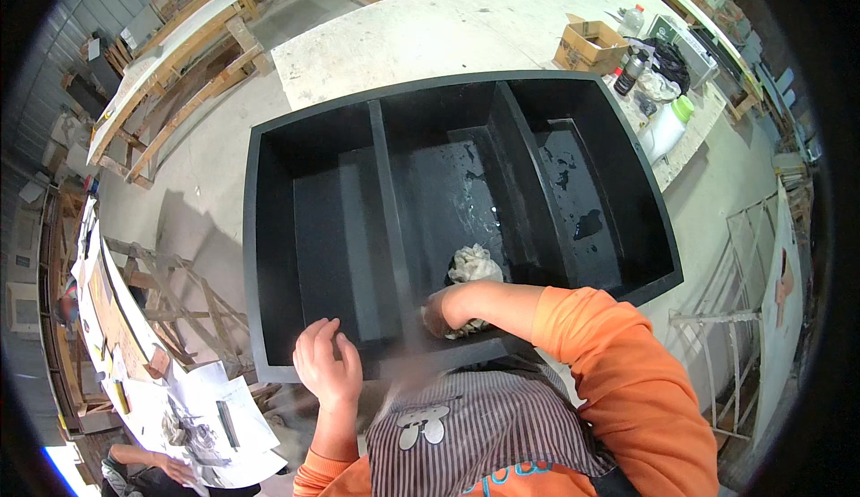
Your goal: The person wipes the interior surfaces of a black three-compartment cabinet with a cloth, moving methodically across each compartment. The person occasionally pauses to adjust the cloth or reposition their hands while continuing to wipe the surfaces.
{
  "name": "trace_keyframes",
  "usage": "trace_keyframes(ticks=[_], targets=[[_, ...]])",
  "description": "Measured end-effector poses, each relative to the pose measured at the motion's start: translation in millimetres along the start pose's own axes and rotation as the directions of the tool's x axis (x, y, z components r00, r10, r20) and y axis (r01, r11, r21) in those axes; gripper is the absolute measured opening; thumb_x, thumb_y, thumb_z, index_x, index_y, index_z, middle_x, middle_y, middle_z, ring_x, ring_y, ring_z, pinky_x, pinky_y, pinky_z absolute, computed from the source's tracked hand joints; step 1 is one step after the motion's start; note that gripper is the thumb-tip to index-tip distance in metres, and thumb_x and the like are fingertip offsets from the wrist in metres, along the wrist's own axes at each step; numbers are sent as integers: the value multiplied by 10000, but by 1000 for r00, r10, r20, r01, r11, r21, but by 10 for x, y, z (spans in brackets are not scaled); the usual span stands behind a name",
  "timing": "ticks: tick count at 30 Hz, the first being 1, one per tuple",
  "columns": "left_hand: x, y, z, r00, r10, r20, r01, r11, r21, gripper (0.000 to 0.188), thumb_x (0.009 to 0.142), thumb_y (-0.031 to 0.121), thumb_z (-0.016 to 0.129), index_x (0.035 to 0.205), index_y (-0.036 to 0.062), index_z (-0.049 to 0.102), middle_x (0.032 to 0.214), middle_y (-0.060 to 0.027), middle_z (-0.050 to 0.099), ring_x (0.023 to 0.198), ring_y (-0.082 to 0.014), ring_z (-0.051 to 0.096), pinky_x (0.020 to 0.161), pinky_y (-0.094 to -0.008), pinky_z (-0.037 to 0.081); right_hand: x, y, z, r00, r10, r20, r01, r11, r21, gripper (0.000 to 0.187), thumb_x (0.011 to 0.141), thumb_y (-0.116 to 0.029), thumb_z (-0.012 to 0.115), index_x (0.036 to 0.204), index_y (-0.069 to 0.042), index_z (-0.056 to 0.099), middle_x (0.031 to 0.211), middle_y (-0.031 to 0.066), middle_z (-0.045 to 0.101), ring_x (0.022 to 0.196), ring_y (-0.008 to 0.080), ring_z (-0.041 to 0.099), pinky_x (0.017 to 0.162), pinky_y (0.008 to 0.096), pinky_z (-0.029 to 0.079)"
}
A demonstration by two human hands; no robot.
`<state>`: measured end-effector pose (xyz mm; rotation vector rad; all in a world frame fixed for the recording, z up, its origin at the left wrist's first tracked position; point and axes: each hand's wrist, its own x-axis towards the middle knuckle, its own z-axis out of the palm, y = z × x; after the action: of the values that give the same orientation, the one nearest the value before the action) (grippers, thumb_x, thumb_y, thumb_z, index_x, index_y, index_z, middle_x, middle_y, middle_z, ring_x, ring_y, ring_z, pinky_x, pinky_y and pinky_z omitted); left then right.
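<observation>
Left forearm (334,425) rises from lower edge; left hand (328,367) empty, fingers upward, slightly curled, thumb apart. Right arm (618,363) bent at elbow, crossing leftward; right hand (439,312) angled down, gripping, fingers mostly hidden.

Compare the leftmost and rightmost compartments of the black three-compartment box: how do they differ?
The leftmost compartment looks wider than the rightmost compartment. The rightmost compartment shows scattered dark, wet-looking patches; the leftmost compartment shows a paler grey band and no such patches. Both are black, open-topped and four-sided.
</observation>
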<state>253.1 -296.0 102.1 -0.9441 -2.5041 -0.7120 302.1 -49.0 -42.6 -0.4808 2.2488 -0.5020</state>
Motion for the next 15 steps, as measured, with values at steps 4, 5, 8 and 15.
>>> trace_keyframes(ticks=[4,5,8,15], targets=[[-5,-10,3,1000,-20,-19,20,1000,-6,268,777,32,671,1041,73,648,1078,-99,656,972,-302,623,841,-416,461,-102,-34,-49,989,131,68,-137,987,83,309,895,-253,602,1101,-64,733,1146,182,694,994,350,663,826,473,523],[-6,-9,5,1000,-24,-18,24,1000,-4,270,778,34,672,1043,74,648,1082,-97,654,978,-300,621,842,-415,460,-224,4,-130,982,62,177,-61,998,-15,320,904,-228,587,1146,-62,716,1181,172,686,1036,338,655,857,466,515],[-4,-6,-2,1000,-29,-9,29,1000,1,276,782,44,673,1055,76,650,1094,-89,645,1000,-291,613,850,-414,452,-632,21,-409,872,223,436,-188,974,-123,321,859,-215,642,1118,-46,727,1207,190,670,1084,320,640,891,455,504],[5,18,14,997,-80,-18,80,997,14,261,788,48,669,1047,77,657,1073,-86,646,990,-286,618,844,-405,463,-1130,140,-1012,971,187,150,-238,825,513,380,760,-117,631,1126,-74,726,1116,148,715,995,265,666,893,379,505]])
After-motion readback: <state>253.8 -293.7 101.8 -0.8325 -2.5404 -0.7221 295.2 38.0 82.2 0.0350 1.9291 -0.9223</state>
